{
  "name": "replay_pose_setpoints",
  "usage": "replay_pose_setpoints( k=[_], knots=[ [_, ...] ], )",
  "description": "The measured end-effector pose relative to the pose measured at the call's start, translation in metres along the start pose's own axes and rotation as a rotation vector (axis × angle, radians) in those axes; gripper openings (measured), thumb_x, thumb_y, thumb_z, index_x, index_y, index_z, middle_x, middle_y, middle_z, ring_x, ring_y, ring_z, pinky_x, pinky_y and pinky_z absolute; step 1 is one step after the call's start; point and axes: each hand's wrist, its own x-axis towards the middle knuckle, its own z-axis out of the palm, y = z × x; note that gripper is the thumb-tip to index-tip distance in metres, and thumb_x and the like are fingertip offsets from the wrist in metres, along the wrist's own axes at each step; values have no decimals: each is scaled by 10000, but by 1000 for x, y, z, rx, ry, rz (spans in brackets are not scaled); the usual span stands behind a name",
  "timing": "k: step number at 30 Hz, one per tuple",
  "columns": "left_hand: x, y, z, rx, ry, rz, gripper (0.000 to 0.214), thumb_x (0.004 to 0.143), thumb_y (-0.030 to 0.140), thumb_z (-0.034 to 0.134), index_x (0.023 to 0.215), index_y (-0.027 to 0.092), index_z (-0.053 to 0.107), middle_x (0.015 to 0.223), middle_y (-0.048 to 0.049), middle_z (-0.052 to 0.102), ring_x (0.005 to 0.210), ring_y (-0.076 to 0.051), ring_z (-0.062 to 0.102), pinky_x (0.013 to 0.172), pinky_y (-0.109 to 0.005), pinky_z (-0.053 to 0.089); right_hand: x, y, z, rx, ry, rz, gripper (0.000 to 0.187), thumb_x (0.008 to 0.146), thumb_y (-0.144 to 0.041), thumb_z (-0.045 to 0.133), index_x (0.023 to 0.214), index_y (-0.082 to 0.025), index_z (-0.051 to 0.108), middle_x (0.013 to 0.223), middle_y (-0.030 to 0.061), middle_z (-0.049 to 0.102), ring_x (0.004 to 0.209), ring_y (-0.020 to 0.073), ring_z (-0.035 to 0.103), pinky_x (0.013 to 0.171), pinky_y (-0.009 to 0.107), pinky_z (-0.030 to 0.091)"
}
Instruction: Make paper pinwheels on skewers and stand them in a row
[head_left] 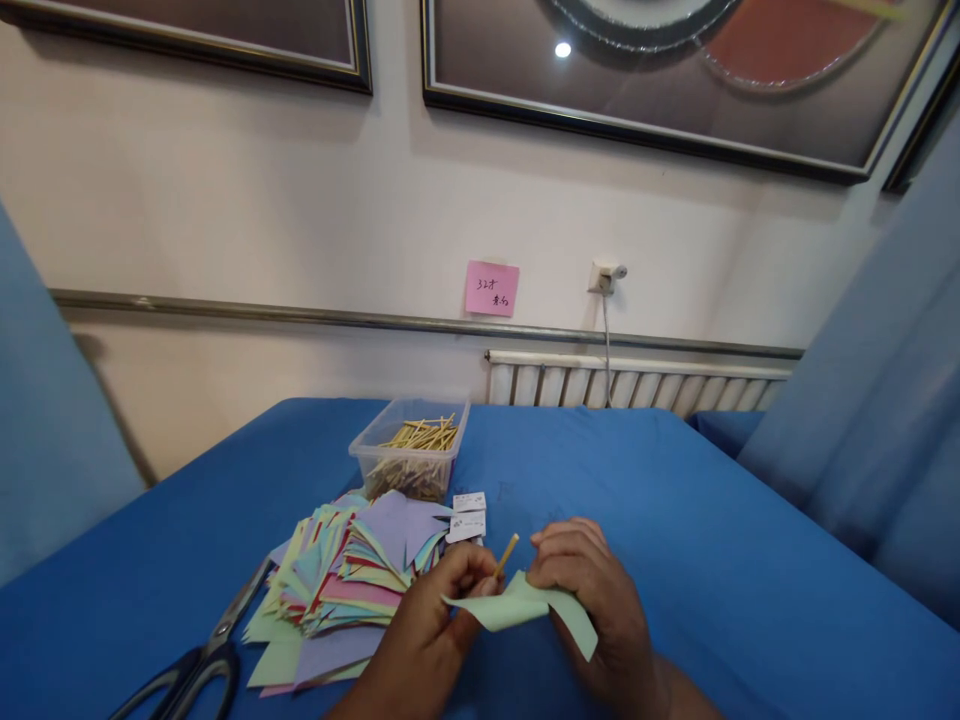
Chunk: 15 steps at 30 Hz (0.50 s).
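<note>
Between my two hands a pale green sheet of paper is held, bent and curling at its edges. My left hand is closed on the paper's left part and on a thin yellowish stick, whose end pokes up above the fingers. The right side of the paper is gripped by my right hand, its fingers curled over the upper edge and the thumb hidden behind. Beside my left hand lies a heap of coloured paper pieces in purple, green, yellow, pink and red.
A clear plastic box of thin sticks stands behind the paper heap. Small white printed cards lie beside it. Dark-handled scissors rest at the left on the blue tablecloth. A radiator and wall are beyond.
</note>
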Motion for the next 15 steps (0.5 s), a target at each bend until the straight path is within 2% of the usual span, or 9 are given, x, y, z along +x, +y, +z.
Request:
replay_pose_setpoints(
  k=[6,9,12,15],
  knots=[
    [3,-6,-1,-216,-41,-95,208,787,396,558,839,195,541,655,50,412,580,-94,360,552,-197,322,1,-4,2,38,10,-27,126,863,-228,492,968,-206,558,803,59,619,851,218,611,771,411,453],
    [1,-6,0,-204,-77,-137,272,803,445,528,906,196,569,615,54,415,519,-80,341,505,-194,295,1,-5,3,80,34,-9,118,855,-205,509,959,-203,565,805,60,611,837,211,603,755,399,462],
    [0,-6,2,-173,-114,-175,314,817,470,494,865,175,589,573,52,426,454,-68,318,443,-194,263,0,-5,4,132,33,29,135,842,-176,527,966,-209,569,800,50,602,817,199,594,755,392,468],
    [0,-7,4,-166,-108,-137,323,812,458,504,816,156,618,610,28,460,487,-82,374,443,-195,308,-3,-4,5,158,15,64,168,826,-152,545,979,-215,573,823,48,605,836,199,590,768,395,466]
  ],
)
